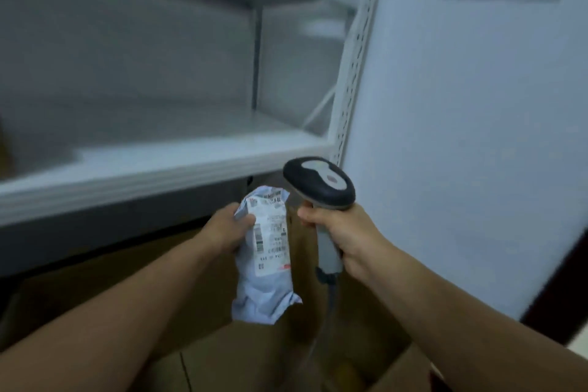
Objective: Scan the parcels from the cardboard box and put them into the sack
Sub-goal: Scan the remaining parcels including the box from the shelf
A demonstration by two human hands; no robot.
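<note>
**Parcel raised beside the scanner, above the box**

The left hand (227, 229) gripped a pale, crumpled parcel (265, 264) by its upper half. Its fingers (245, 219) were curled round the edge, so the printed label faced the person and lay mostly uncovered. The parcel hung upright above the cardboard box (95, 277), lifted clear of it and just beside the scanner.

The right hand (346, 235) was wrapped firmly round the grey handle of the barcode scanner (319, 183), with the forefinger bent at the trigger side. Whether it was pressing could not be told.

The scanner's dark head stood above and to the right of the label's top edge, apparently pointing away from the person. The label probably needed tilting toward it, or the scanner swinging round, before a clean read. Its cable (331, 299) trailed down toward the box. A white shelf (165, 169) ran behind both hands. The sack was not in view, so the way to it could not be judged.
</note>
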